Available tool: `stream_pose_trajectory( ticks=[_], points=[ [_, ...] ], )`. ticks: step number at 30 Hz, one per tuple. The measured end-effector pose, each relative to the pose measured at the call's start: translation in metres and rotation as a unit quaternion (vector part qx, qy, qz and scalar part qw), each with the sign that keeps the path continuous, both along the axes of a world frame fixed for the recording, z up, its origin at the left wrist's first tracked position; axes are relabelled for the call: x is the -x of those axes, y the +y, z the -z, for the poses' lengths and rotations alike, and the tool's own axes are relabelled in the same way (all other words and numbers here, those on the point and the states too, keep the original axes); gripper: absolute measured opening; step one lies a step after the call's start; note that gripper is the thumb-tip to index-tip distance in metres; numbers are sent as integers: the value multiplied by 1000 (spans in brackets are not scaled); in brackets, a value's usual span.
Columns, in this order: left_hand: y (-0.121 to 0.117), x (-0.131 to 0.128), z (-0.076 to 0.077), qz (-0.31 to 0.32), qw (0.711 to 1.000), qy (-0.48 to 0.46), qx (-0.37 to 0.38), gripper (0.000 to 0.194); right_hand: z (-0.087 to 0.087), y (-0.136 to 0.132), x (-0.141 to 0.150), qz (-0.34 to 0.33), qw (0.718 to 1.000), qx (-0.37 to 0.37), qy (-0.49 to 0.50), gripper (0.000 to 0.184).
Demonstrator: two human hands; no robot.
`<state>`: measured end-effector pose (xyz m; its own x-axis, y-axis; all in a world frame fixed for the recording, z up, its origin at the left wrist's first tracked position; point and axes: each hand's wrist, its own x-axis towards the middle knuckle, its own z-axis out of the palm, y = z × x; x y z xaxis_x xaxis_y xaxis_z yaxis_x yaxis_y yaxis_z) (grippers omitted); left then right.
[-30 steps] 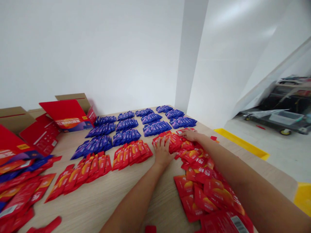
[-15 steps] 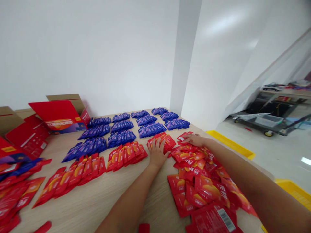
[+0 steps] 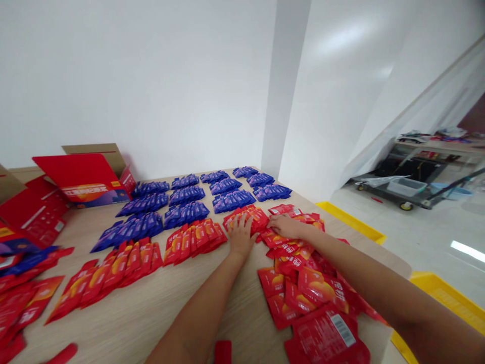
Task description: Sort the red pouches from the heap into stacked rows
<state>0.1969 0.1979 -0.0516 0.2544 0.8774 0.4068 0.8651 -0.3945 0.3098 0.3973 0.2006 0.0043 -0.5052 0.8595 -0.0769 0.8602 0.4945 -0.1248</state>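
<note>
My left hand (image 3: 240, 236) lies with its fingers spread on a fanned group of red packets (image 3: 250, 215), at the right end of the red row. Close beside it, my right hand (image 3: 286, 226) points left, its fingers bent together over a red packet at the group's right edge; the fingertips are partly hidden. Under and in front of the right forearm spreads a loose pile of red packets (image 3: 318, 285), some face up and one showing a white barcode. Left of my left hand are more overlapping red packets (image 3: 194, 240) in fanned groups.
Behind the red row are several fanned groups of blue packets (image 3: 185, 213). Open red cartons (image 3: 83, 177) stand at the left by the wall. Yellow crates (image 3: 350, 221) sit below the table's right edge. A cart (image 3: 401, 194) is farther right.
My right hand has moved left from the far edge of the pile to the group under my left hand. My left hand stays on that group. The view has shifted slightly.
</note>
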Motion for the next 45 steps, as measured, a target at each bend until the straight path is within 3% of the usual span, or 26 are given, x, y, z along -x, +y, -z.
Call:
stream_pose_trajectory(
  ticks=[8,15,18,24,29,32,38,45],
  points=[
    [-2,1,-2,-29,999,-30,-10,63,-4,1,-4,-1,998,54,29,28],
    [-5,0,-4,-38,999,-35,-11,65,2,25,17,169,983,-26,73,38],
    [-5,-1,-5,-51,998,-36,9,67,8,32,24,204,974,-17,97,45],
    [2,-2,-6,-39,998,-42,28,67,14,36,25,224,964,18,143,50],
    [15,-1,-4,3,999,-42,32,62,16,40,24,231,960,24,156,31],
    [18,0,-4,10,998,-45,33,59,17,39,23,222,962,20,155,30],
    [15,0,-3,-31,996,-74,-26,47,17,33,17,216,969,2,122,46],
    [8,1,-6,-27,993,-89,-67,35,7,43,-9,269,962,-36,32,46]
  ],
)
